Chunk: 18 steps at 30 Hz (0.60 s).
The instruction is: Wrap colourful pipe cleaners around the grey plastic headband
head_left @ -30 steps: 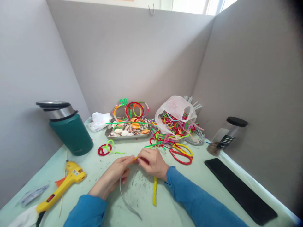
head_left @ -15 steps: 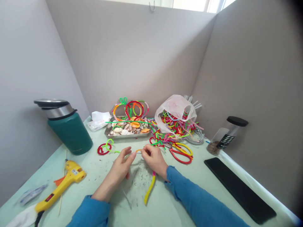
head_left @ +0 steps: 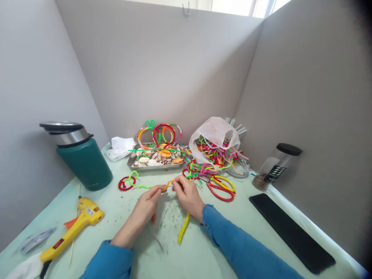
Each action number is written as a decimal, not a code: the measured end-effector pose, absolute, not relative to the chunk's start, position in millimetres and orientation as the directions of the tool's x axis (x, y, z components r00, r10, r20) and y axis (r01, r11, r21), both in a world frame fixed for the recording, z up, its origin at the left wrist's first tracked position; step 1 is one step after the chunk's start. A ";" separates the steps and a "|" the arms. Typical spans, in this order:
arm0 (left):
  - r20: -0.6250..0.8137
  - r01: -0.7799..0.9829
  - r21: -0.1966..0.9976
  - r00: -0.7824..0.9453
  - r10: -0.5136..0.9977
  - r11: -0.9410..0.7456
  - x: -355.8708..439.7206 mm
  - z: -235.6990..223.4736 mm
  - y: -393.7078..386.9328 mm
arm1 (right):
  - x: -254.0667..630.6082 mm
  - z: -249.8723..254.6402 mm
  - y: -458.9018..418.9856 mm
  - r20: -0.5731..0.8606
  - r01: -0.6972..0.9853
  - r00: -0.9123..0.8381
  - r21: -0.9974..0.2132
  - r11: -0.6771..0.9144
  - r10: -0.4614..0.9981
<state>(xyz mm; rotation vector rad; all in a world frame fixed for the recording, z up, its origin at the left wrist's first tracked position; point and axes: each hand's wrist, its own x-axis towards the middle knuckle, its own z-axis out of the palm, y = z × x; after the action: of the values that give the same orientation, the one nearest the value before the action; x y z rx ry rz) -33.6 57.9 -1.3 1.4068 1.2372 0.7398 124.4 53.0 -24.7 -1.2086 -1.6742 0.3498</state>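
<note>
Fingers of my left hand [head_left: 147, 202] and my right hand [head_left: 188, 193] are pinching close against their thumbs, and they are gripping an orange pipe cleaner [head_left: 167, 185] between them, at the centre of my dial. From there, a yellow pipe cleaner [head_left: 183, 229] is trailing below my right hand at five o'clock. Scissors [head_left: 224, 200] are lying at three, shells [head_left: 151, 162] are filling a metal tray [head_left: 158, 167] at eleven, and a yellow glue gun [head_left: 72, 230] is resting near eight.

Left hand [head_left: 145, 207], right hand [head_left: 188, 194] close together, fingers [head_left: 158, 188] of both pinched; forearms [head_left: 238, 242] angled inward.
</note>
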 end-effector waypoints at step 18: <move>-0.296 0.183 0.949 0.233 0.926 0.258 -30.7 0.7 63.3 | 125.3 -21.0 52.7 0.454 0.544 0.082 -0.767 0.341 0.887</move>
<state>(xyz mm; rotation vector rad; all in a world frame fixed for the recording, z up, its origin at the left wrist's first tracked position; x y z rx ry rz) -30.7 63.3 0.7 1.2134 1.2404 0.7368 125.3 52.7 -21.0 -1.3265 -1.5883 0.4235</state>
